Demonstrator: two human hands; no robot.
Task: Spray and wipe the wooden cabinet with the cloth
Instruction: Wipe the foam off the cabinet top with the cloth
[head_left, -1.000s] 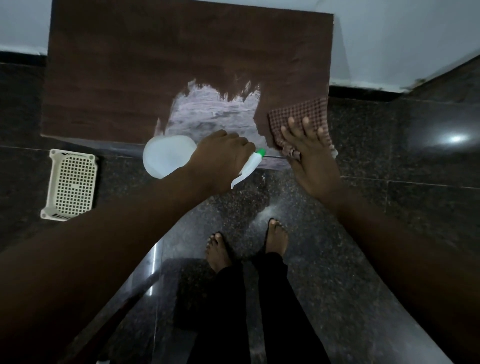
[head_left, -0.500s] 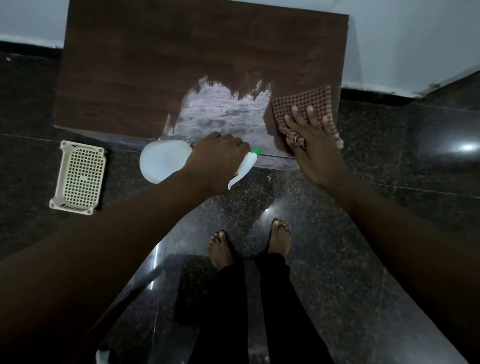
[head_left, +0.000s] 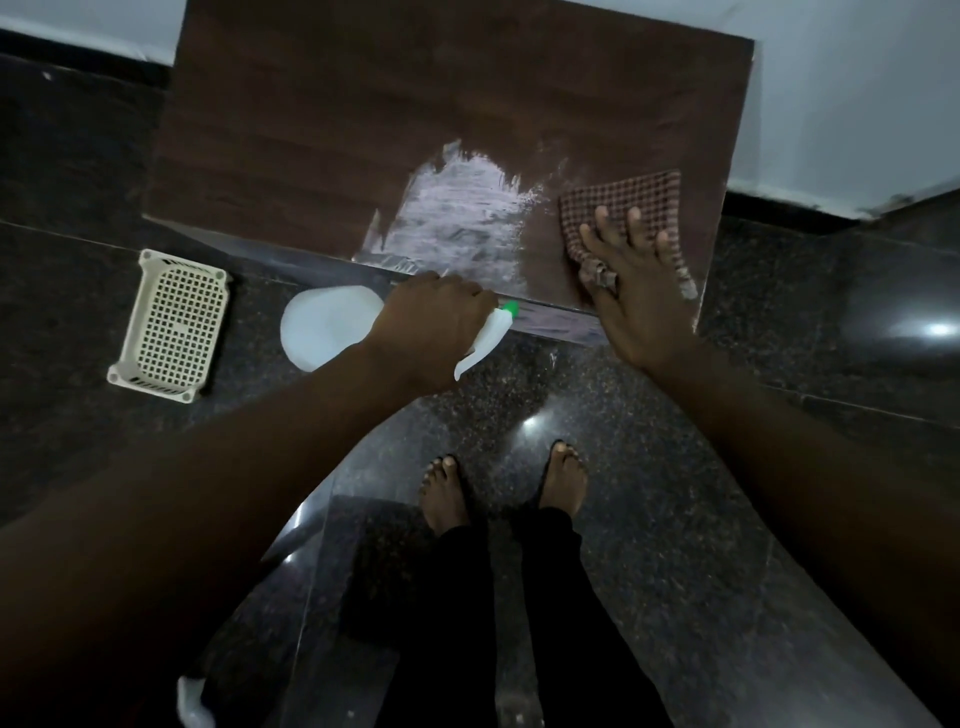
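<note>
The dark brown wooden cabinet top (head_left: 395, 124) fills the upper middle of the head view, with a pale wet patch (head_left: 462, 223) near its front edge. My left hand (head_left: 431, 322) grips the neck of a white spray bottle (head_left: 327, 332) with a green nozzle, held sideways just in front of the cabinet's front edge. A brown checked cloth (head_left: 634, 202) lies on the cabinet's front right corner. My right hand (head_left: 639, 291) presses flat on that cloth, fingers spread and straight.
A cream perforated plastic basket (head_left: 174, 317) sits on the dark granite floor (head_left: 779, 467) to the left of the cabinet. White walls (head_left: 857, 78) meet in a corner at the right. My bare feet (head_left: 447, 493) stand in front of the cabinet.
My right hand has slid the cloth away from me along the cabinet's right side. My left hand keeps the bottle in much the same place.
</note>
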